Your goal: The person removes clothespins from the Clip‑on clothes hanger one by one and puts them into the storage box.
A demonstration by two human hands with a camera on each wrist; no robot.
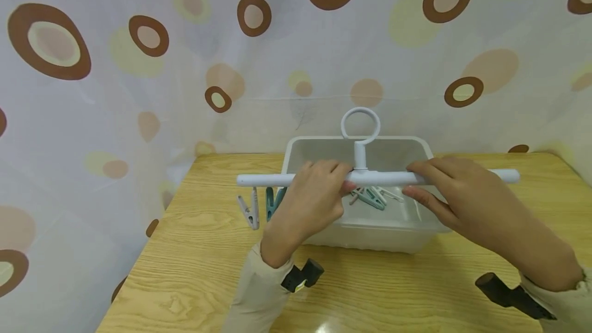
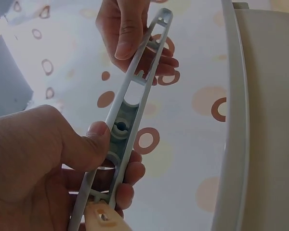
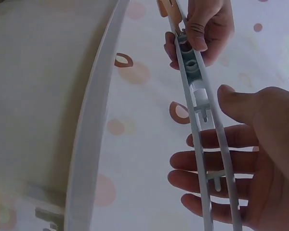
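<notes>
Spotted cloth [image 1: 277, 66] behind table [image 1: 185, 271]. Hanger [image 1: 387, 179] raised near translucent bin [image 1: 370, 236]; left grip [image 1: 307, 197] curled round bar, right grip [image 1: 455, 189] loose, fingers extended. Clips [image 1: 253, 214] hang leftward: pegging stage, apparently; next likely calls for another from the bin.

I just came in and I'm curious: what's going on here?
A person's left hand grips a white hanger near a plastic tub, hook upward. The right hand is loosely around the other half, thumb apart from it. A pale peg and a teal peg hang near the left end; more pegs lie in the tub.
</notes>
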